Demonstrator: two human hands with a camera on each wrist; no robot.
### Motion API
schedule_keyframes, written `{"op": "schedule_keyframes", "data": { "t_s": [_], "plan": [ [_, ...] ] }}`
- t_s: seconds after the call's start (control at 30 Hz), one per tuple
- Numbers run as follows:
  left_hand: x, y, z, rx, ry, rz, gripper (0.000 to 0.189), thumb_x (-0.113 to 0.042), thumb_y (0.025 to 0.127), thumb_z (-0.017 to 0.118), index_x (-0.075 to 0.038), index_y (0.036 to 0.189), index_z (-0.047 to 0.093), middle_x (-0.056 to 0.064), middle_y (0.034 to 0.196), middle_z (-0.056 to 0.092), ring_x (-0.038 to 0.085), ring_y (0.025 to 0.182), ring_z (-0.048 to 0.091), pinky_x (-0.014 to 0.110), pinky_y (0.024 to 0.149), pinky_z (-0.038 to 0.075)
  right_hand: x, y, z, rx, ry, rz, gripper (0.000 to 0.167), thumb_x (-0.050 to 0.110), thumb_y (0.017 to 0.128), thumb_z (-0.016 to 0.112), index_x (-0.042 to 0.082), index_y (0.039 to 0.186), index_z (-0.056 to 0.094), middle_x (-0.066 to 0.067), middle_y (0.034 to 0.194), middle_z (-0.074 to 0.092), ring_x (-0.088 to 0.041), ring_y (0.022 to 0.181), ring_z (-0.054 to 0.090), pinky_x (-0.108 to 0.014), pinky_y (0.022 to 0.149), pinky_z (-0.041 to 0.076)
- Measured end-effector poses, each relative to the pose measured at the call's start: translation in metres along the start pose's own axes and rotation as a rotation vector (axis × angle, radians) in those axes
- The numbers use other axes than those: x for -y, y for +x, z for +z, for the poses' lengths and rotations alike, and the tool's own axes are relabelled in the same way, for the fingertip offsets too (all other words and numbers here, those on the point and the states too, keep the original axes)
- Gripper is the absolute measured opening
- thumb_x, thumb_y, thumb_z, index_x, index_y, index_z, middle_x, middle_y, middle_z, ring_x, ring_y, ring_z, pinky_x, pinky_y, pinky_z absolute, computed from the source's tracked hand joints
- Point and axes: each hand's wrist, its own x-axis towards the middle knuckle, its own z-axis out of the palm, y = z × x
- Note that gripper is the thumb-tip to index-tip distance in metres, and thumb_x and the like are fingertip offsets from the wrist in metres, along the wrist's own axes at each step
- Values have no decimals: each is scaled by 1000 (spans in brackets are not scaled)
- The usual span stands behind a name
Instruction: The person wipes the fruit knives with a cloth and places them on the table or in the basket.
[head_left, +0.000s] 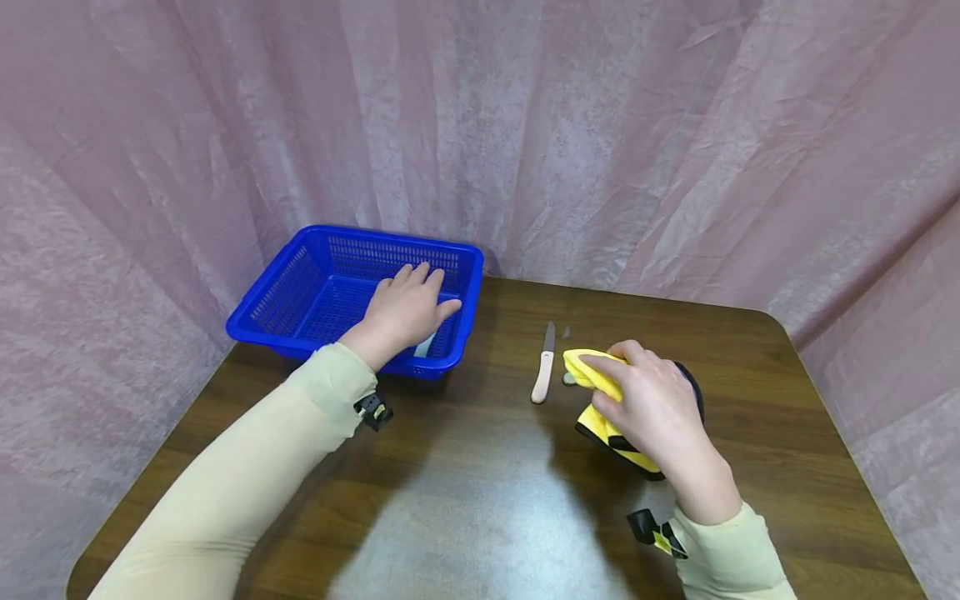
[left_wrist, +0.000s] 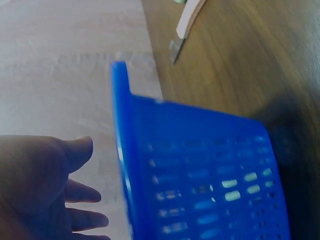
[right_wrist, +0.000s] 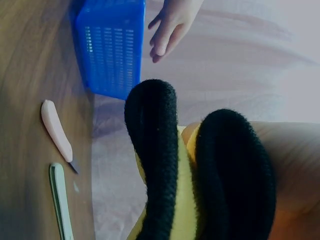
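My left hand (head_left: pixel 405 308) hovers over the blue plastic basket (head_left: pixel 288 296), fingers spread and nothing in its grasp. Beneath it, a pale thing (head_left: pixel 424 345) lies on the basket's floor, partly hidden by the hand. On the right, my other hand (head_left: pixel 663 408) pinches a folded yellow cloth (head_left: pixel 594 421) with black edging between thumb and fingers. The right wrist view shows its fuzzy black edges close up. Just left of the cloth lies a small knife (head_left: pixel 545 367) with a pale pink handle. A green-handled item (right_wrist: pixel 60 200) lies beside the knife, mostly covered by the cloth in the head view.
The brown wooden table (head_left: pixel 465 467) has a rounded corner at the far right. Pink curtains (head_left: pixel 570 150) hang right behind it and along both sides. The basket's slotted walls stand up near the table's back left edge.
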Motion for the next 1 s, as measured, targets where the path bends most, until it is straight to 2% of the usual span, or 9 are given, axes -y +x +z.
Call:
{"op": "schedule_keyframes", "data": {
  "t_s": [0.3,0.83,1.0],
  "plan": [
    [-22,-12,-6,-50,33,67,75,-58,115,47,-8,171,37,22,177,31,46,164,24,65,128,25,-8,-4,-2,9,-5,23,52,11,89,77,22,140,78,-15,129,69,-40,101,68,-62,88,52],
    [-63,-38,-1,-283,141,239,74,-58,109,63,-7,162,53,19,170,46,44,159,38,63,124,35,-21,-10,-1,9,-19,59,52,10,88,74,20,139,78,-16,127,68,-44,99,68,-63,82,52],
    [-74,-44,6,-320,163,270,74,-58,108,65,-8,162,54,17,169,48,42,160,38,61,126,33,-23,-10,-1,25,-19,71,51,11,88,75,20,139,78,-17,128,68,-44,101,68,-64,84,52]
  ]
}}
